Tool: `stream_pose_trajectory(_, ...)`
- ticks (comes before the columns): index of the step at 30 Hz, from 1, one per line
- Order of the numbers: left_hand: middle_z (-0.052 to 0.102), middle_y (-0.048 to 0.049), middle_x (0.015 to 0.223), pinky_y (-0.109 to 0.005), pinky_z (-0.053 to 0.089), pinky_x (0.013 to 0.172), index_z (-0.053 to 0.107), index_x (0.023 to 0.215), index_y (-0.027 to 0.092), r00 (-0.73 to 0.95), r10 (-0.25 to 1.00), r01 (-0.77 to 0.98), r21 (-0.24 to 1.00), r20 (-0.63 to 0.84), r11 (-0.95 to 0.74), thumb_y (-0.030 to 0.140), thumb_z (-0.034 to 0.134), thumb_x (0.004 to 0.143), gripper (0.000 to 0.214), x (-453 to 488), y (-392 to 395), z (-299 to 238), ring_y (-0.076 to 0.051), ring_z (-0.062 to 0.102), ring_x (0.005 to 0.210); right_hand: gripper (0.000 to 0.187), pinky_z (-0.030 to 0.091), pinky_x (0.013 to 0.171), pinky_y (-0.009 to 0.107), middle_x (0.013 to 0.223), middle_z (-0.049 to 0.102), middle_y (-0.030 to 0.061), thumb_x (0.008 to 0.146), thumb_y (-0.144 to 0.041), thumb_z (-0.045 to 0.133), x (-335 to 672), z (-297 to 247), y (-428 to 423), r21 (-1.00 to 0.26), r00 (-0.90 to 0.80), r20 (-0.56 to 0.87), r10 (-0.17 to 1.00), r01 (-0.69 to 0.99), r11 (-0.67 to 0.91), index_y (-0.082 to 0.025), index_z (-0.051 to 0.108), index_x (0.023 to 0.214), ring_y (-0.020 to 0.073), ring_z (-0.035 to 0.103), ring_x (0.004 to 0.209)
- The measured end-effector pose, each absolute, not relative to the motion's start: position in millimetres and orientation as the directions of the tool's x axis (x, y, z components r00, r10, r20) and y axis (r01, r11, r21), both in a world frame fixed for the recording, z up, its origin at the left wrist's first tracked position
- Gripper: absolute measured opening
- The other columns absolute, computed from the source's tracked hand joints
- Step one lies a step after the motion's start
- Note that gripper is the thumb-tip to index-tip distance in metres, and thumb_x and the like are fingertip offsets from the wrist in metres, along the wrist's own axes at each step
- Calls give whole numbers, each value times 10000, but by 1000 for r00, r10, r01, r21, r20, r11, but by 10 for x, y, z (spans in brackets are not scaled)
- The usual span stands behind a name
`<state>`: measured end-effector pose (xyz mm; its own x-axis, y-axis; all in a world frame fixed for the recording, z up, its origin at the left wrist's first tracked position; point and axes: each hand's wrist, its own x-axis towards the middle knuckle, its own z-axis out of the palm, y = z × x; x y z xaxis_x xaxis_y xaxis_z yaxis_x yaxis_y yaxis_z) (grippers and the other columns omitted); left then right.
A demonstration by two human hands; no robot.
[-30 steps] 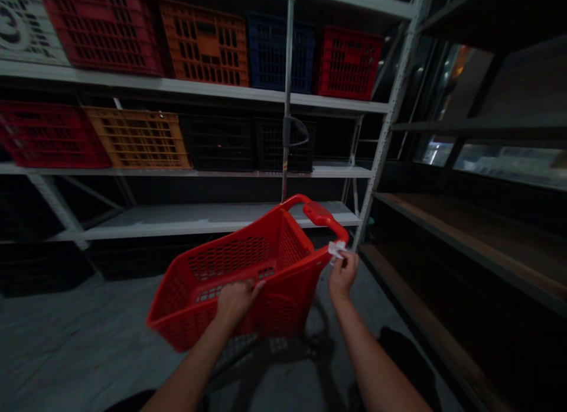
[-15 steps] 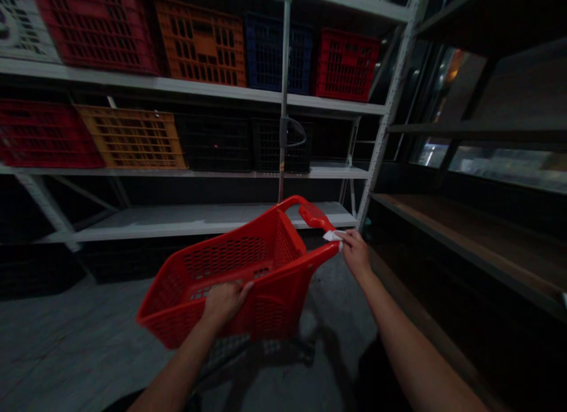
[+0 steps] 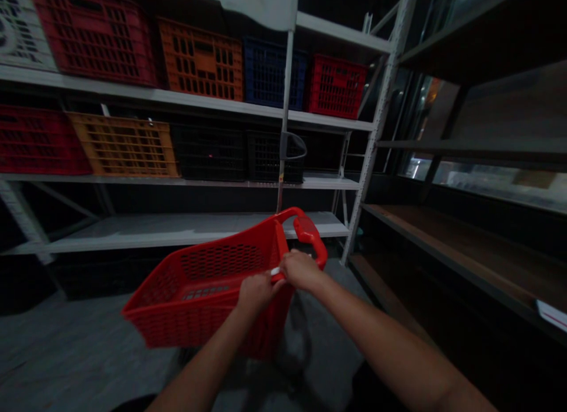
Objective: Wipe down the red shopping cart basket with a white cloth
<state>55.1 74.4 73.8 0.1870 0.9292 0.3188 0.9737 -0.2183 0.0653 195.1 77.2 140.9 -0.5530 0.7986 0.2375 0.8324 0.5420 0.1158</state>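
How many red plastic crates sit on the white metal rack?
3: upper row's second crate from left, its right-end crate, and the next row's far-left crate. Others may be hidden.

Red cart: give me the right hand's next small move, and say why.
Probably slide the white cloth along the near rim toward the handle: the right hand has it pressed at the rim, right beside the left hand, which grips that rim and leaves little room that way, while no hand is on the handle.
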Motion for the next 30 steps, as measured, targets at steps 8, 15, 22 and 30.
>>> stream_pose_trajectory(8,668,-124,773,-313,434,625,601,877,163,191,936,976,48,296,-214,711,128,730,739,341,662,726,-263,627,752,241,333,532,205,740,653,52,804,-216,432,2351,1762,945,-67,-669,-107,736,743,666,-144,661,822,129,543,616)
stream_pose_trajectory(15,669,-120,750,-307,434,605,606,845,167,209,923,970,54,322,-238,715,114,727,746,359,652,736,-256,630,719,238,298,520,201,694,640,40,795,-205,439,2023,1650,1022,-125,-701,-96,707,713,690,-130,665,788,102,498,569)
stream_pose_trajectory(22,665,-120,785,-304,437,648,606,900,170,210,932,969,68,294,-240,702,141,738,725,341,641,744,-246,624,764,165,313,541,181,707,632,18,754,-154,502,2218,1830,1033,-136,-735,-150,661,678,723,-129,661,794,91,492,587)
stream_pose_trajectory(30,666,-108,814,-319,443,679,598,908,188,198,945,972,71,262,-223,699,164,739,691,320,645,724,-243,621,791,198,358,675,220,815,607,53,790,-155,470,2830,1829,543,-82,-688,204,696,697,712,-160,666,817,140,523,749)
